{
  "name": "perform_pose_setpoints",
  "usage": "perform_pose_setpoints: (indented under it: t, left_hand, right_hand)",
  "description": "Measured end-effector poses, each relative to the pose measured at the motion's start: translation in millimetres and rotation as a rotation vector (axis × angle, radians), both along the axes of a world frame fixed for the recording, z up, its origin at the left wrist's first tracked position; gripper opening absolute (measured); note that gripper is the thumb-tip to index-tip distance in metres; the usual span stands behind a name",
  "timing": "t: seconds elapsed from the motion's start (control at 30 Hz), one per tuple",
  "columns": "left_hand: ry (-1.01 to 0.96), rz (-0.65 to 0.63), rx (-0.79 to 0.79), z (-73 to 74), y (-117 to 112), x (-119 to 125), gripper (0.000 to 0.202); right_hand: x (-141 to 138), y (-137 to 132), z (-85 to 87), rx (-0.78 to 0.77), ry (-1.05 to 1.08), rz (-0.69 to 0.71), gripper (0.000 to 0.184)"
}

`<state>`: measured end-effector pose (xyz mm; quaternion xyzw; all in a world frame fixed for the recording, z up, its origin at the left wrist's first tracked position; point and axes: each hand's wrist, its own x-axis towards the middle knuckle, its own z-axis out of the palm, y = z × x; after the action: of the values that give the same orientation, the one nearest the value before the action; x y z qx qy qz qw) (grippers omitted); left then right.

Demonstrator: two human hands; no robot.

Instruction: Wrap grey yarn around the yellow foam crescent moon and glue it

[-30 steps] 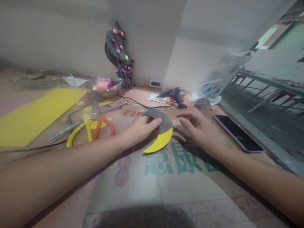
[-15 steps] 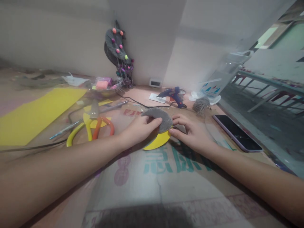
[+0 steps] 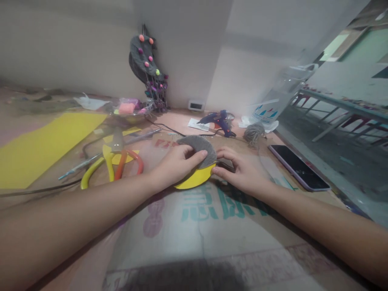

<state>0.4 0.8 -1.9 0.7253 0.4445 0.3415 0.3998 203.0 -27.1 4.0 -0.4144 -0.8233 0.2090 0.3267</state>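
Note:
My left hand (image 3: 178, 163) holds a rounded grey felt-like piece (image 3: 202, 146), its thumb pressed on top and the other fingers hidden under or behind it. Below the grey piece, a smooth yellow piece (image 3: 195, 178) with a curved edge shows; the two lie against each other. At their right edge, my right hand (image 3: 239, 169) pinches with thumb and curled forefinger, the thumb tip touching the yellow rim. Both hands are low over a printed cardboard sheet (image 3: 200, 238).
Scissors (image 3: 110, 167) and a yellow sheet (image 3: 57, 145) lie left. Behind are a glue gun (image 3: 218, 121), grey yarn (image 3: 254, 134) and a small white display (image 3: 196, 105). A phone (image 3: 298, 166) lies right. A grey crescent decoration (image 3: 144, 56) with pompoms leans on the wall.
The grey and yellow pieces have tilted, so more of the yellow shows along the lower right. My right thumb has shifted slightly along the rim. The whole view has moved a little.

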Motion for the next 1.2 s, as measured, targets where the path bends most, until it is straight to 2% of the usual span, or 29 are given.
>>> perform_pose_setpoints:
  t: [0.1, 0.47, 0.6, 0.7, 0.77, 0.83, 1.03, 1.2]
  left_hand:
    - [0.031, 0.015, 0.017, -0.3, 0.1, 0.1, 0.048]
    - [0.061, -0.06, 0.032, 1.1, -1.2, -1.1, 0.044]
    - [0.079, -0.017, 0.037, 0.4, 0.2, -0.9, 0.048]
    - [0.038, -0.004, 0.025, 0.3, 0.1, -0.4, 0.046]
    - [0.037, 0.01, 0.022, 1.2, -0.8, -0.2, 0.044]
    - [0.048, 0.02, 0.025, 2.4, -1.7, 0.0, 0.045]
    - [0.068, 0.005, 0.069, 2.3, -1.5, 0.3, 0.046]
    - [0.063, -0.075, 0.055, 0.3, -1.6, 0.2, 0.045]
  right_hand:
    - [0.1, -0.5, -0.2, 0.018, 0.005, -0.002, 0.007]
    - [-0.5, -2.1, 2.4, 0.081, -0.027, -0.064, 0.008]
    - [0.2, -2.4, 3.5, 0.03, 0.013, -0.047, 0.018]
    - [1.2, -3.1, 5.4, 0.026, 0.058, -0.127, 0.023]
    - [1.8, -3.3, 6.2, 0.064, 0.077, -0.21, 0.021]
    - [2.0, -2.9, 6.2, 0.102, 0.057, -0.234, 0.022]
    - [-1.8, 1.3, 2.2, 0.076, -0.076, -0.105, 0.019]
    - [-5.8, 3.1, 1.7, -0.06, -0.048, -0.02, 0.015]
